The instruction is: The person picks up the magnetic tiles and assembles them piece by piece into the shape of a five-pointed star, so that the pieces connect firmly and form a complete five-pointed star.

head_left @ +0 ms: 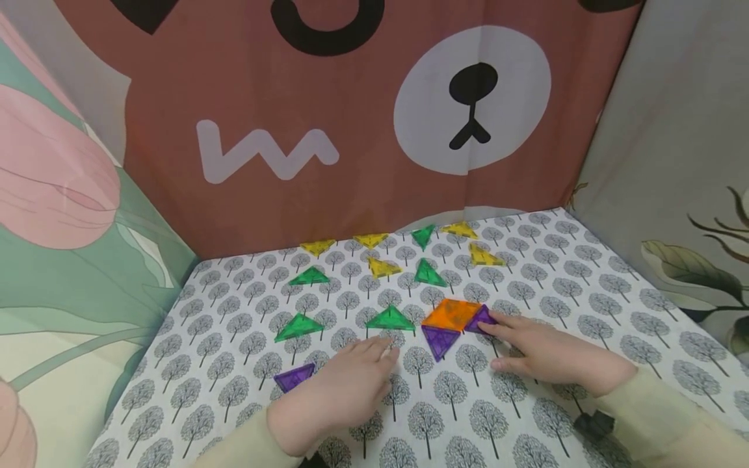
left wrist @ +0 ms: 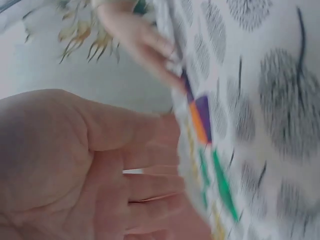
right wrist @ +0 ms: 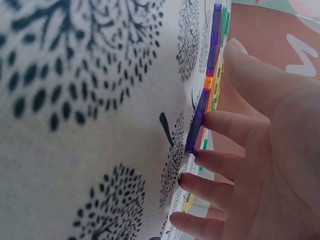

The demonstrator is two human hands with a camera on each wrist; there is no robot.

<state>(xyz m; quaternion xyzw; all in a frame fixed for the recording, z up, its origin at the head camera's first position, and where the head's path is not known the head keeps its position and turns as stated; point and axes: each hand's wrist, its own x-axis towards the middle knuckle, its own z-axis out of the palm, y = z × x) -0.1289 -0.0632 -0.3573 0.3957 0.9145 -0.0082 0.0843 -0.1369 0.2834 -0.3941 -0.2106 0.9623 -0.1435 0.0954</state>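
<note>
My right hand (head_left: 535, 351) touches a purple triangular tile (head_left: 481, 319) with its fingertips; the fingers are spread and nearly straight in the right wrist view. That tile lies against the right side of an orange tile shape (head_left: 449, 314). Another purple triangle (head_left: 440, 340) sits along the orange shape's lower edge. Over the cloth, my left hand (head_left: 351, 380) is held palm down with relaxed fingers and nothing in it. Just beyond its fingertips lies a green triangle (head_left: 391, 318). A third purple triangle (head_left: 294, 377) lies left of that hand, partly hidden by the wrist.
More green triangles (head_left: 299, 327) and several yellow triangles (head_left: 383, 267) are scattered toward the back of the tree-print cloth (head_left: 234, 364). A brown bear-print curtain (head_left: 363, 208) hangs behind. Flower-print curtains (head_left: 64, 273) stand at the left and right sides.
</note>
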